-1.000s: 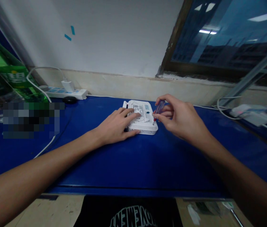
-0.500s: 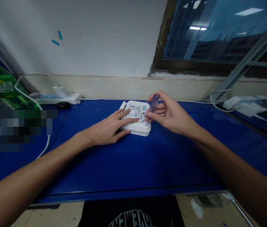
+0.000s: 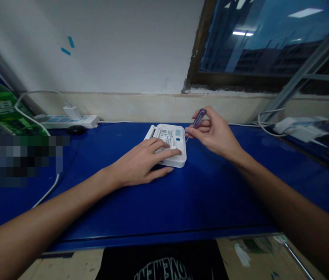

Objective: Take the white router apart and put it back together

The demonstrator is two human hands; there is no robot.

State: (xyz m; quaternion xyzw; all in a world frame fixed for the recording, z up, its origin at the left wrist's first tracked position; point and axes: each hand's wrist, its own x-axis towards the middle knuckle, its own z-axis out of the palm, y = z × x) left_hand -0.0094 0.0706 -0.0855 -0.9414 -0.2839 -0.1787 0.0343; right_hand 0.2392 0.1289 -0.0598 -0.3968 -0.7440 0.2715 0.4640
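Table (image 3: 164, 206), blue, spanning the frame. Left hand (image 3: 141, 161), centre: grip spread wide, fingers across white device (image 3: 170, 133). Right hand (image 3: 218, 134), right of centre: grip closed round purple-handled screwdriver (image 3: 198, 118). Device: centre, flat on table. Screwdriver: tilted, at device's right edge.

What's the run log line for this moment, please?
left hand: resting on white box | right hand: holding purple-handled screwdriver | shaft: near box's right edge, contact unclear | box: on blue table
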